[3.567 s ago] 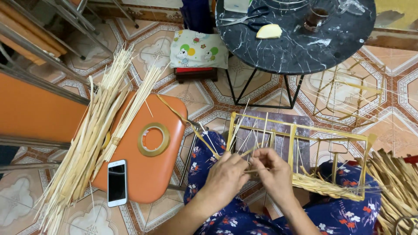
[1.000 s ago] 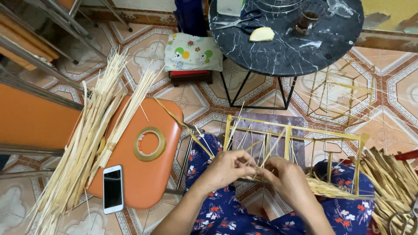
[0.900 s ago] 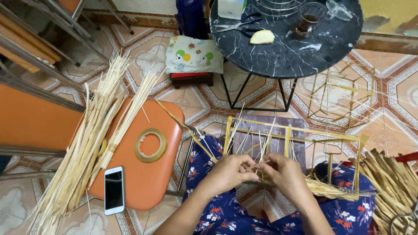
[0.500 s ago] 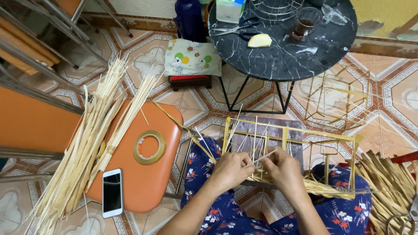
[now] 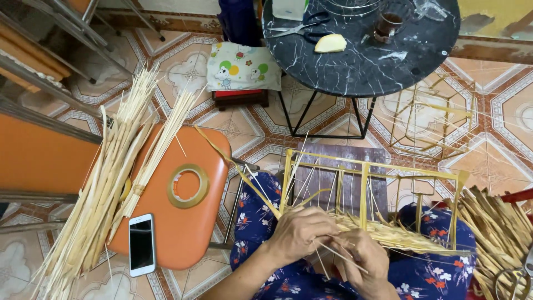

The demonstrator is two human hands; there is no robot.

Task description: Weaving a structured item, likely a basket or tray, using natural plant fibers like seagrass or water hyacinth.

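Orange stool (image 5: 183, 233); black marbled table (image 5: 355, 61); pale-yellow frame (image 5: 366, 183).

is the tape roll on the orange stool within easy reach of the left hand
Probably yes: the tape roll lies in the open on the stool beside the left hand, nothing between, though that hand is busy with thin sticks.

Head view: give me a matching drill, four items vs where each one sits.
Items:
1. phone
2. tape roll
3. glass
4. bamboo frame

Places:
A. on the black round table
B. on the person's lap, at both hands
C. near edge of the orange stool, beside the strips
D. middle of the orange stool seat

Pairs: 1-C, 2-D, 3-A, 4-B. The left hand and right hand work thin sticks at the frame.
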